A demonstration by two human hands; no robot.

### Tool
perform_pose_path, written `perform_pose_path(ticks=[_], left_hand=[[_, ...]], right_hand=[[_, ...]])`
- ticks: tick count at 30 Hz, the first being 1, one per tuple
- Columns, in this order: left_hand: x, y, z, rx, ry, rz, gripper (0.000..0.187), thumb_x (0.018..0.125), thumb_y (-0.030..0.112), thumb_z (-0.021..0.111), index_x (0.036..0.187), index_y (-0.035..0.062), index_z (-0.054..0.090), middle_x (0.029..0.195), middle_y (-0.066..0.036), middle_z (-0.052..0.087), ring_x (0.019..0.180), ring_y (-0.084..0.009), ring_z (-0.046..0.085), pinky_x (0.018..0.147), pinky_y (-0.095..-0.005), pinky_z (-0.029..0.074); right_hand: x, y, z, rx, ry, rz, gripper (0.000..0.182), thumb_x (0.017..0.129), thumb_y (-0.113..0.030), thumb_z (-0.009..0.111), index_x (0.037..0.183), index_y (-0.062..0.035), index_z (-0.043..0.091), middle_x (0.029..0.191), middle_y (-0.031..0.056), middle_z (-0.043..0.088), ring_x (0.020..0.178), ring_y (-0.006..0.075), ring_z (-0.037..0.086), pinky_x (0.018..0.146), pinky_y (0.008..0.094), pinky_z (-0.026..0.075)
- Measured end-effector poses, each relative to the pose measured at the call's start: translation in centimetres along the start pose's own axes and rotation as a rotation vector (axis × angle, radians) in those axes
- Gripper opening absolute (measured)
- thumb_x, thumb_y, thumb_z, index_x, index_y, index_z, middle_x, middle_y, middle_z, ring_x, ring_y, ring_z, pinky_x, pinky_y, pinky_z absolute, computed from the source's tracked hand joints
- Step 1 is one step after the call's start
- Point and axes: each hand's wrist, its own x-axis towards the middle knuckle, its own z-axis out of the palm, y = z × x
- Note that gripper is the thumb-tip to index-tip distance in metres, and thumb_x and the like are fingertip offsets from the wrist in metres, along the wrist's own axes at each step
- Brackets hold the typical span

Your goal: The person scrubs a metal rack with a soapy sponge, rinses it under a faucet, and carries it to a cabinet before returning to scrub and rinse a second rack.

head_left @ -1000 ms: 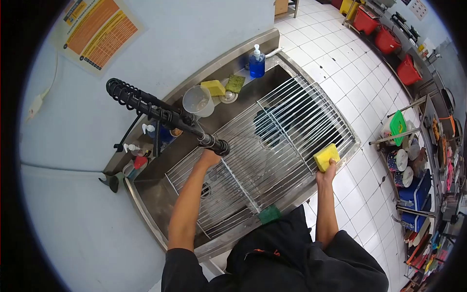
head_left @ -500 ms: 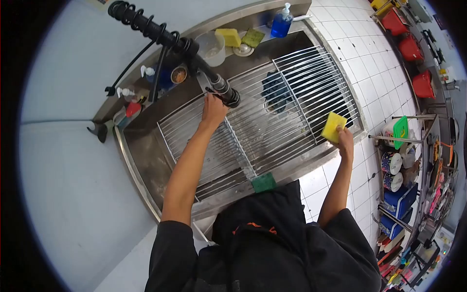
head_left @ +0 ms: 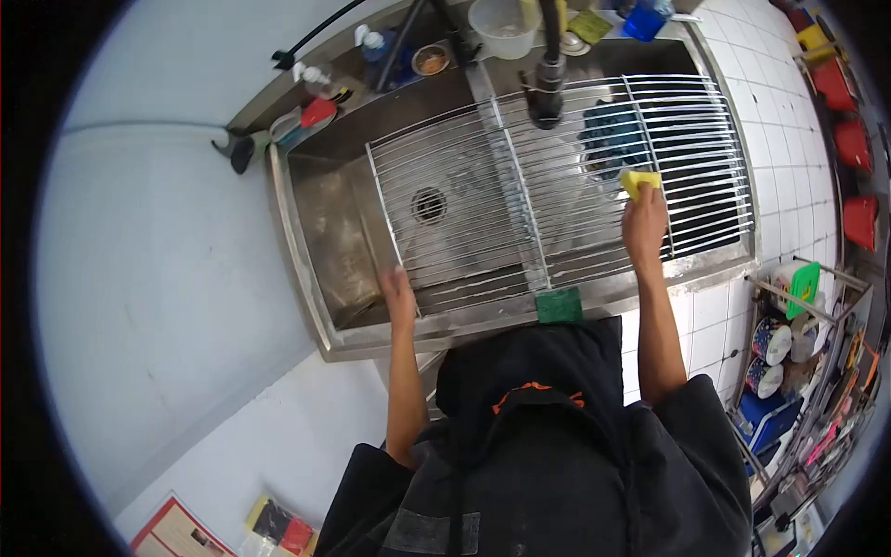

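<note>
A metal wire rack point(head_left: 529, 200) lies across the steel double sink point(head_left: 339, 218). My left hand point(head_left: 400, 295) is at the rack's left end, near its lower corner, with the fingers around the edge wire. In my right hand point(head_left: 644, 223) is a yellow sponge point(head_left: 639, 180), held over the right part of the rack. The black spray faucet point(head_left: 548, 97) hangs above the rack's far side. A green scouring pad point(head_left: 559, 305) lies on the sink's near rim. Beneath the rack, a dark blue cloth point(head_left: 613, 137) shows in the right basin.
Along the back ledge are a clear plastic tub point(head_left: 504, 30), a blue soap bottle point(head_left: 648, 19), a small bowl point(head_left: 431, 61), pump bottles and a red item point(head_left: 318, 112). Metal shelving with red baskets point(head_left: 860, 222) and a green-lidded container point(head_left: 802, 290) stands at the right.
My left hand has left the faucet and moved down to the rack's left end. My right hand has brought the sponge inward onto the rack. The view has shifted.
</note>
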Motion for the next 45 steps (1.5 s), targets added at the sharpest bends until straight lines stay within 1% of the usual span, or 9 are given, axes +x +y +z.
perform_pose_path(ticks=[1,3,13,19,22,29,32,38,45], left_hand=[[-0.9,0.0,-0.8,-0.183,-0.237,-0.177,0.061,0.104,0.056,0.042,0.129,0.0011,0.051,0.124,-0.022,0.063,0.113,-0.0318,0.062,0.090,-0.0426,0.050],[-3.0,2.4,0.4,-0.372,-0.354,-0.229,0.064,0.105,0.059,0.031,0.128,0.0024,0.049,0.111,-0.019,0.070,0.089,-0.0247,0.069,0.073,-0.0346,0.054],[-2.4,3.8,-0.5,-0.525,-0.435,-0.574,0.069,0.099,0.072,0.033,0.125,0.0115,0.054,0.089,-0.004,0.065,0.069,-0.0136,0.061,0.060,-0.0277,0.044],[-2.0,4.0,-1.2,-0.634,-0.512,-0.605,0.066,0.097,0.073,0.039,0.101,0.0096,0.056,0.070,0.006,0.043,0.053,-0.0031,0.034,0.044,-0.0189,0.022],[-1.7,2.5,-0.8,-0.738,-0.570,-0.589,0.065,0.097,0.073,0.038,0.099,0.0100,0.057,0.071,0.007,0.044,0.052,-0.0025,0.033,0.043,-0.0194,0.021],[-1.0,3.2,-0.8,-0.787,-0.634,-0.615,0.073,0.098,0.073,0.035,0.117,0.0078,0.061,0.098,-0.005,0.069,0.088,-0.0163,0.065,0.079,-0.0283,0.050],[-0.3,2.7,-1.8,-0.882,-0.875,-0.509,0.078,0.098,0.074,0.029,0.121,0.0077,0.063,0.120,-0.013,0.070,0.107,-0.0233,0.068,0.090,-0.0337,0.051],[-0.5,2.7,-2.9,-0.823,-0.970,-0.432,0.100,0.089,0.086,0.012,0.126,0.0077,0.062,0.125,-0.015,0.068,0.109,-0.0258,0.067,0.094,-0.0407,0.045],[-0.4,2.2,-2.4,-0.983,-0.915,-0.576,0.108,0.084,0.091,0.009,0.131,0.0085,0.061,0.118,-0.014,0.070,0.116,-0.0241,0.063,0.090,-0.0371,0.045]], right_hand=[[-0.7,-2.2,0.9,0.057,-0.014,0.005,0.027,0.082,-0.001,0.062,0.108,-0.0004,0.054,0.096,0.0214,0.059,0.087,0.0407,0.060,0.074,0.0519,0.049],[-2.9,-6.9,3.5,0.191,-0.050,-0.073,0.024,0.083,0.001,0.058,0.106,-0.0003,0.053,0.093,0.0217,0.059,0.083,0.0405,0.060,0.073,0.0525,0.048],[-12.8,-27.4,8.9,0.385,-0.413,-0.860,0.021,0.083,-0.012,0.057,0.103,-0.0070,0.056,0.100,0.0130,0.056,0.097,0.0313,0.057,0.084,0.0429,0.046],[-10.1,-18.9,6.9,0.480,-0.608,-1.146,0.025,0.086,-0.011,0.058,0.110,-0.0062,0.057,0.113,0.0131,0.059,0.108,0.0349,0.059,0.092,0.0450,0.048],[-8.4,-13.3,3.0,0.194,-0.638,-1.049,0.028,0.086,-0.010,0.062,0.114,-0.0074,0.057,0.114,0.0135,0.060,0.110,0.0336,0.059,0.094,0.0456,0.048],[-17.2,-25.0,6.8,0.349,-0.713,-1.304,0.022,0.087,-0.017,0.055,0.108,-0.0102,0.061,0.106,0.0085,0.060,0.106,0.0272,0.058,0.096,0.0402,0.045],[-17.3,-25.9,6.8,0.296,-0.731,-1.280,0.023,0.089,-0.020,0.053,0.108,-0.0111,0.061,0.105,0.0078,0.060,0.108,0.0259,0.058,0.096,0.0407,0.046],[-10.5,-12.9,0.5,-0.006,-0.814,-1.203,0.035,0.085,-0.015,0.062,0.119,-0.0060,0.058,0.109,0.0127,0.062,0.109,0.0305,0.059,0.098,0.0456,0.044],[-16.0,-25.0,6.3,0.320,-0.553,-1.138,0.040,0.082,-0.016,0.066,0.121,-0.0110,0.057,0.109,0.0120,0.057,0.104,0.0310,0.056,0.091,0.0473,0.044]])
